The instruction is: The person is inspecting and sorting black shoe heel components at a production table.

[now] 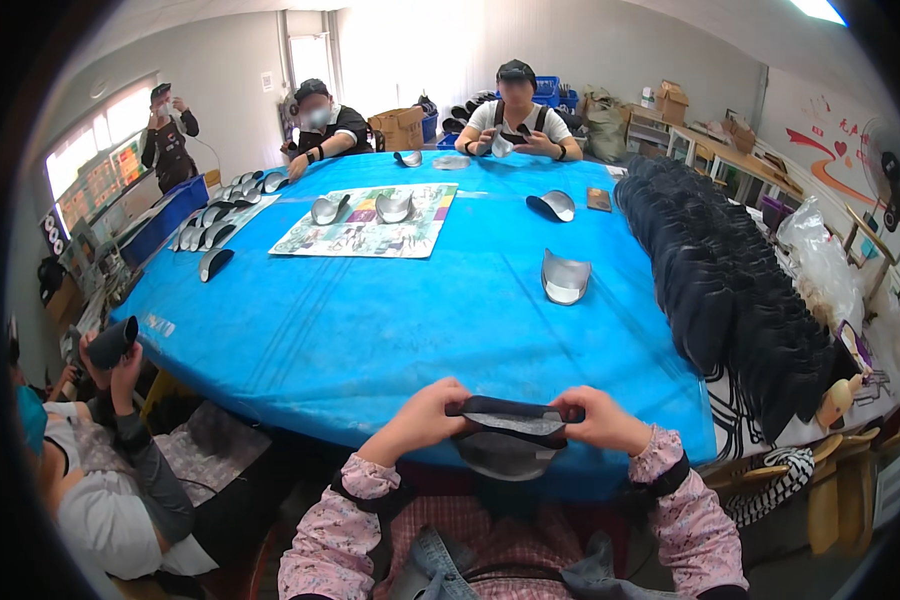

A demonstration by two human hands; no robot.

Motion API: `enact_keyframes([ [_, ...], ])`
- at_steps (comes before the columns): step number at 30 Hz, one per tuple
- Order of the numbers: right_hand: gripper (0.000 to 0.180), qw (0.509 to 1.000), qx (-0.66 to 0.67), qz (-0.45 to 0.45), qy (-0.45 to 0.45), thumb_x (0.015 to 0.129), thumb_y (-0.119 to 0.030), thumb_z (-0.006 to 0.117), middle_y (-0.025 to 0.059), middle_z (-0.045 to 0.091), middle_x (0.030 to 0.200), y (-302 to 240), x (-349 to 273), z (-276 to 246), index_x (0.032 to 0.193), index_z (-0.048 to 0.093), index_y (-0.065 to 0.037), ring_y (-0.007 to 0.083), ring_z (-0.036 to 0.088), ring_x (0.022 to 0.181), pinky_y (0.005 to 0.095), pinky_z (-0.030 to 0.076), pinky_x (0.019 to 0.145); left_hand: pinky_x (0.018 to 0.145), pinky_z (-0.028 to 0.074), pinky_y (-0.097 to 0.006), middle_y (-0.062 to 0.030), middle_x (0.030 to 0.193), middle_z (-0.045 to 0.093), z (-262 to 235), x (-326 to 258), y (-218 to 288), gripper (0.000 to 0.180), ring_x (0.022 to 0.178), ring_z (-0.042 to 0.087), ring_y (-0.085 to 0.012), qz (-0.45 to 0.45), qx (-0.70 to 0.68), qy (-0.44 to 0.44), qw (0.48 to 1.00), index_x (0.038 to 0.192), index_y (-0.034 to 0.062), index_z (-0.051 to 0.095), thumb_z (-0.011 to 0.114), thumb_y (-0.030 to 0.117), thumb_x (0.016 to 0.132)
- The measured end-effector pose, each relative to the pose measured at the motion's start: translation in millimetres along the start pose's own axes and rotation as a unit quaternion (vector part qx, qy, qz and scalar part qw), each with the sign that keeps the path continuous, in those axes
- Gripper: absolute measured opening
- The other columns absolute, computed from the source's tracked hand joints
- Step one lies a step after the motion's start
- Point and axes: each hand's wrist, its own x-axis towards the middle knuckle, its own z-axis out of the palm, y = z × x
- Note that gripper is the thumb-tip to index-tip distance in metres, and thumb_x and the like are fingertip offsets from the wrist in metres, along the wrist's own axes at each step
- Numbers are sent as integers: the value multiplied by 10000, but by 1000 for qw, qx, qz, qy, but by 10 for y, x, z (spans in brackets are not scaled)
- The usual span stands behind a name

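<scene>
Above the table's near edge, I hold a curved piece, black on the outside and grey on the inside (510, 455), by its two ends. My left hand (435, 415) is closed on the left end, fingers pinching its rim. At the right end my right hand (605, 420) grips the same rim. The piece bends between the hands, with its grey hollow showing below the dark folded edge. Farther up the table lie a similar grey curved piece (566, 278) and another, black and grey (552, 206); neither is touched by my hands.
A blue-covered table (370, 330) spreads ahead. On its right lies a tall pile of black curved pieces (720, 280). A printed sheet (370, 240) bears two grey pieces. Co-workers sit at the far side and lower left, some handling similar pieces; another person (170, 140) stands behind.
</scene>
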Motion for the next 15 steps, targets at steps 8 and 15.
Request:
enact_keyframes([
  [8,202,987,69,-56,132,690,-42,693,42,507,765,-652,-88,-42,842,564,-5,120,483,663,250,412,609,719,451,-237,-36,853,617,-37,-213,560,261,789,558,-97,5,-361,140,922,998,31,592,628,12,741],
  [15,180,981,-12,-153,117,648,9,645,101,550,708,-1135,-261,-227,823,614,-18,230,544,637,295,429,579,662,461,-283,-98,805,622,-319,-528,1031,230,720,603,-207,122,-110,88,982,943,32,625,620,5,714],
])
